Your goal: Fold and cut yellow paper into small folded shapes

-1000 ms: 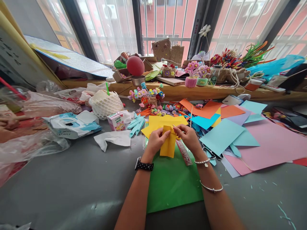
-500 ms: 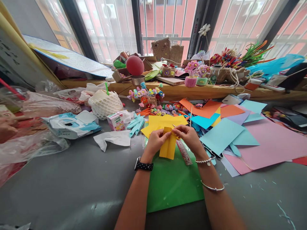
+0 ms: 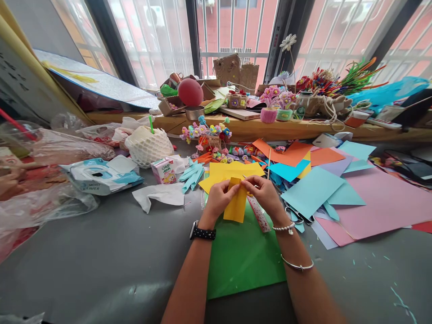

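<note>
A folded strip of yellow paper [image 3: 235,207], creased lengthwise, hangs upright between my hands. My left hand [image 3: 219,198] is closed on its left side near the top, thumb in front. My right hand [image 3: 261,191] pinches the strip's upper right edge; a tiny thin tip shows by those fingers, too small to name. Below lies a green sheet [image 3: 245,270] on the table. A patterned ruler-like strip [image 3: 259,215] rests on it, partly behind my right hand. Just beyond my hands are larger yellow sheets [image 3: 232,170].
Right of my hands lie blue sheets [image 3: 312,191], a pink sheet [image 3: 388,202] and scissors [image 3: 297,216]. To the left are a tissue [image 3: 160,194], a small carton [image 3: 164,171] and a wet-wipes pack [image 3: 101,176]. Another person's hand [image 3: 10,177] shows at the far left.
My right hand has shifted slightly left and up along the strip's top edge. The yellow strip has risen a little; both hands stay on it.
</note>
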### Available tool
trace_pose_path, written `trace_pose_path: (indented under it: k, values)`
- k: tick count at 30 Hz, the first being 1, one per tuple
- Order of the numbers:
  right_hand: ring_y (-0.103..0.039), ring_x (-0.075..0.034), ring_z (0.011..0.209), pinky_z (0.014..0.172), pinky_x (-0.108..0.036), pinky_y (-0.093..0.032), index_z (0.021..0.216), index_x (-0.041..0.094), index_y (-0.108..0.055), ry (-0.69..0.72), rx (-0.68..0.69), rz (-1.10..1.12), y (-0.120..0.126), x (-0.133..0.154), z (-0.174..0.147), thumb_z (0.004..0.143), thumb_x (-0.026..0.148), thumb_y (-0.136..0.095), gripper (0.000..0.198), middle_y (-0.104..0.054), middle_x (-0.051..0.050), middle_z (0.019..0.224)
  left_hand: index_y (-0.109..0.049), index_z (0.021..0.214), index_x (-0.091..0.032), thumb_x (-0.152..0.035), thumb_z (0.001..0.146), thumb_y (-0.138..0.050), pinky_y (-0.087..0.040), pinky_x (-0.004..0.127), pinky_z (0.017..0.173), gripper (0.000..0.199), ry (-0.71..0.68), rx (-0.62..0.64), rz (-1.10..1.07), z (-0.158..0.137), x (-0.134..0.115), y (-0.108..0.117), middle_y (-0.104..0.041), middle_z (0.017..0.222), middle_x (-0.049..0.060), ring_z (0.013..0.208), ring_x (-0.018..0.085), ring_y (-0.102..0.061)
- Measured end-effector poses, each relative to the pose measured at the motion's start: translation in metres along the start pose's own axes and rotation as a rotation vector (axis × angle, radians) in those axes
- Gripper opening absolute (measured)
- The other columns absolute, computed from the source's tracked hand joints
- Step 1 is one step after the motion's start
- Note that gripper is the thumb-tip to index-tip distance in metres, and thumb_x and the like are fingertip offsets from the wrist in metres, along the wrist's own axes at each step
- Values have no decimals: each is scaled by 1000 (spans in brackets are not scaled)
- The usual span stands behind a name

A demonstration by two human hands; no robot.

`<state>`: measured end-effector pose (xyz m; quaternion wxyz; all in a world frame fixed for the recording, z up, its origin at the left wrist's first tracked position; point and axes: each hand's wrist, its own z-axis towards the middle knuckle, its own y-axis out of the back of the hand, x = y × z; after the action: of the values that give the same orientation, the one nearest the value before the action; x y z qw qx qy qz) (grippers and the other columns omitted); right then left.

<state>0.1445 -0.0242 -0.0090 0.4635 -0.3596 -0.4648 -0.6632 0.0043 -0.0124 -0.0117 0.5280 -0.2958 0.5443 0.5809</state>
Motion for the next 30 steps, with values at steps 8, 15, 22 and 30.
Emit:
trace_pose_path:
  k: [8,15,22,30]
  values:
    - [-56,-16,63,57,-28,-45,71,14,-61,-83,0,77,0,-3,1,64,38,-58,26,-63,-6,71,-51,58,-14,-40,67,-53,-28,20,44,28,-6,-156,-13,1,5,0,-42,52,-3,50,8,-36]
    - [-53,-13,58,52,-24,-42,66,13,-60,-123,-2,129,1,0,0,66,41,-56,28,-60,-4,64,-52,68,-14,-41,70,-50,-33,20,50,27,-14,-119,-98,2,3,0,-47,60,-1,56,10,-42]
    - [-52,-13,61,55,-25,-41,70,14,-61,-49,93,72,3,-2,-1,69,42,-52,29,-60,-4,67,-49,61,-14,-40,69,-51,-30,20,47,27,-37,-128,-20,2,5,-1,-43,55,-2,53,9,-38]
    - [-51,-12,58,54,-25,-40,70,14,-62,-99,124,145,5,-4,1,66,37,-56,24,-59,-3,64,-45,56,-15,-40,69,-50,-27,21,47,28,-39,-152,37,2,4,-2,-39,53,-3,52,9,-36]
